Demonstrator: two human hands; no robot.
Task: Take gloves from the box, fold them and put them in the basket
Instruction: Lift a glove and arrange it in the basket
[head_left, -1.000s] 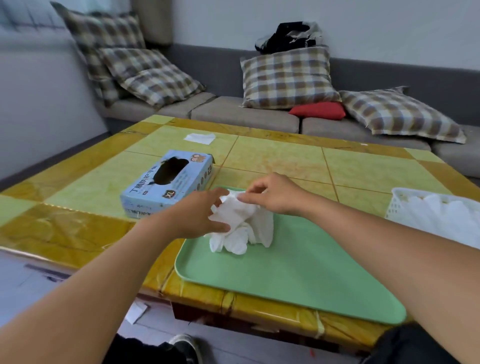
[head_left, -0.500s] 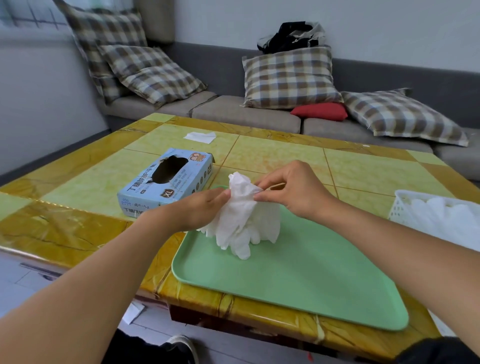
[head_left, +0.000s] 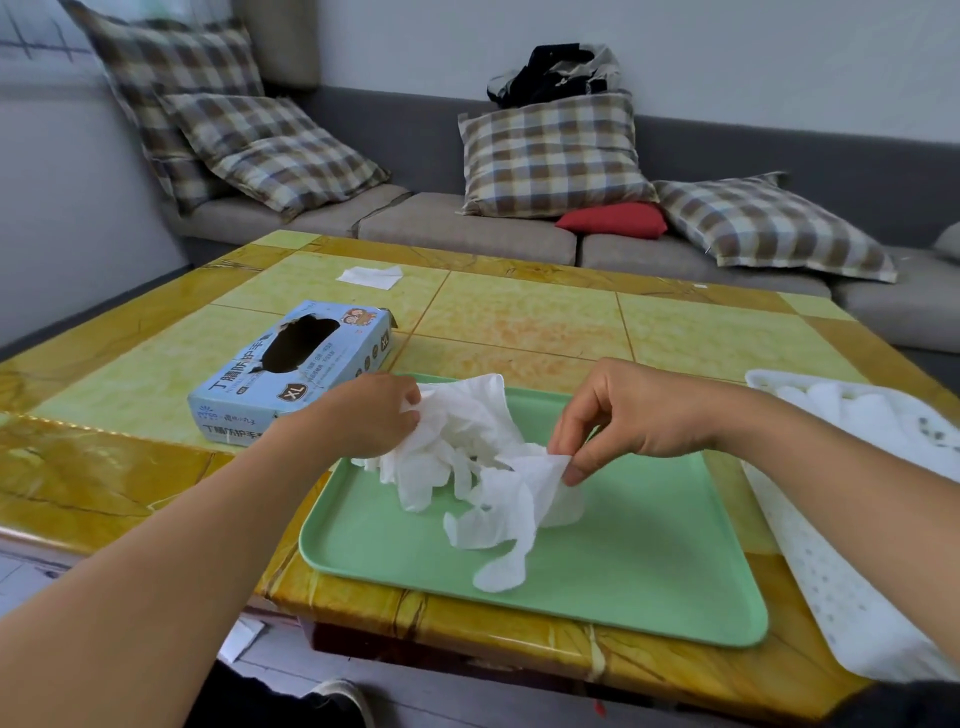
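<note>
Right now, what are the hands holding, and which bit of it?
Both hold the white gloves over the green tray. The left hand grips the crumpled upper left part; the right hand pinches an edge on the right.

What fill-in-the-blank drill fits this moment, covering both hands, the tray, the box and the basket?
1. Both the left hand and the right hand pinch white ____ over the tray.
2. The tray is ____ in colour.
3. The glove box lies to the ____ of the tray.
4. The white basket stands at the table's ____ edge.

Missing words: gloves; green; left; right
</note>
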